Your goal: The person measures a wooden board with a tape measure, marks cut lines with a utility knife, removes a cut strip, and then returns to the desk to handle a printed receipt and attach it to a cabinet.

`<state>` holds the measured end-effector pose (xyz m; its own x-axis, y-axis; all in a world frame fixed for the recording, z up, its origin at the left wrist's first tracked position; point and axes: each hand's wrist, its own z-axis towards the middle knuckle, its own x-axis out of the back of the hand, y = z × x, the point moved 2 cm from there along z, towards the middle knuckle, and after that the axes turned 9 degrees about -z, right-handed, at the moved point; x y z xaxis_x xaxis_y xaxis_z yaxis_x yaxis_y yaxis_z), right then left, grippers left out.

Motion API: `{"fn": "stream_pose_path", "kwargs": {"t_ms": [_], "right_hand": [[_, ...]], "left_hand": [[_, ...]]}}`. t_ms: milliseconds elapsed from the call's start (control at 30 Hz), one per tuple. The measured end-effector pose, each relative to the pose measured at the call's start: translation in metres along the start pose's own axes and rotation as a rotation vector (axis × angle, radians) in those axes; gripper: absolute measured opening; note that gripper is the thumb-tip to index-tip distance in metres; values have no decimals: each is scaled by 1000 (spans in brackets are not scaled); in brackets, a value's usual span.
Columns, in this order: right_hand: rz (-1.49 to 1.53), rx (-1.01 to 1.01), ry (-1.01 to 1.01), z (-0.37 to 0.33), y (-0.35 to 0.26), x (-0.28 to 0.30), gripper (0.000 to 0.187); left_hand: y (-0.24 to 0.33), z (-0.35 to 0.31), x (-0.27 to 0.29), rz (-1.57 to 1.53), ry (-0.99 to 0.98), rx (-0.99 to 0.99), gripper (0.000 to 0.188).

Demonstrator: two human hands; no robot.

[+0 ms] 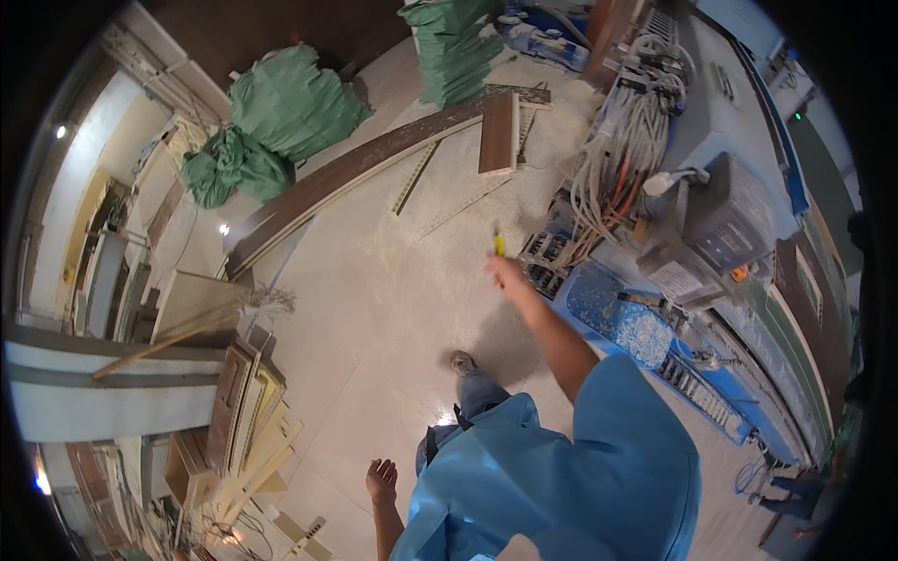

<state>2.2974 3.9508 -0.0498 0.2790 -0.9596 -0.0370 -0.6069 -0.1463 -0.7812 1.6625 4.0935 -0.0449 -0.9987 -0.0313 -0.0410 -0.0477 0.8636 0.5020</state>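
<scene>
My right hand (506,274) is stretched out ahead over the dusty floor, closed around a slim yellow tool (499,245) with a dark tip pointing away from me. The tool is too small to tell its exact kind. Low at my side hangs my left hand (382,479), its fingers loosely bent and nothing visible in it. Beyond the right hand, a short brown board (499,133) rests near a long brown board (374,154) on the floor. Thin strips (414,179) lie close to them.
Green sacks (297,103) stand at the far left. A bundle of dusty cables (599,168) and a blue case (608,313) line the right side. Stacked panels and offcuts (245,411) lean at the left, with a broom (267,301). My shoe (461,363) is on the floor ahead.
</scene>
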Motion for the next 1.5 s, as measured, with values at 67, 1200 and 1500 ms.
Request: {"fn": "stream_pose_path", "kwargs": {"t_ms": [67,1200,1500], "right_hand": [[-106,22,-89,-43,43,-13,32],[216,63,1492,-706,370,563,37],[555,-513,1601,-806,596,688,54]], "left_hand": [[16,10,-38,85,-150,-6,46],[-644,-507,-84,-2970,1624,-2351,69],[-841,-558,-208,-2751,2112,-1766,37]]}}
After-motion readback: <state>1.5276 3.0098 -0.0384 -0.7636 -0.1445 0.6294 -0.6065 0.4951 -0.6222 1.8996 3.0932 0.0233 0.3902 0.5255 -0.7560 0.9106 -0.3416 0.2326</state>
